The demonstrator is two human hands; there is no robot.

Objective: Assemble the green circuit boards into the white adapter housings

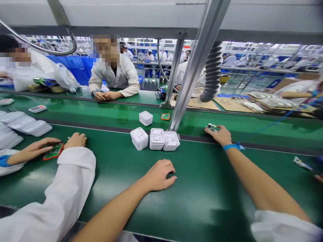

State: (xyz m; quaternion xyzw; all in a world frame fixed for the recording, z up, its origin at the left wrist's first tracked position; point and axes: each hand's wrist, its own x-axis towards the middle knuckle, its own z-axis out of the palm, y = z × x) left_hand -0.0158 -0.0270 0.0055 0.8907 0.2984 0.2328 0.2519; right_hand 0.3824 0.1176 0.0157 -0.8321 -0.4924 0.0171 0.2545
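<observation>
My left hand point(159, 174) rests palm down on the green work surface point(191, 191), fingers loosely bent and thumb apart, with nothing visible in it. Beyond it are several stacked white square plastic housings point(156, 139). On the far green strip, my right hand point(222, 135), with a blue wrist strap, pinches a small circuit board point(211, 127) between thumb and fingers. Another small white stack point(145, 118) and an orange-edged circuit board point(165, 116) lie on that strip to the left.
A metal post point(194, 64) rises behind the stacks, beside a grey flexible duct point(212, 74). At left, a co-worker's hands point(75, 140) are at a red-edged circuit board point(53, 152), near white casings point(25, 122). Another person point(114, 77) leans across the far side.
</observation>
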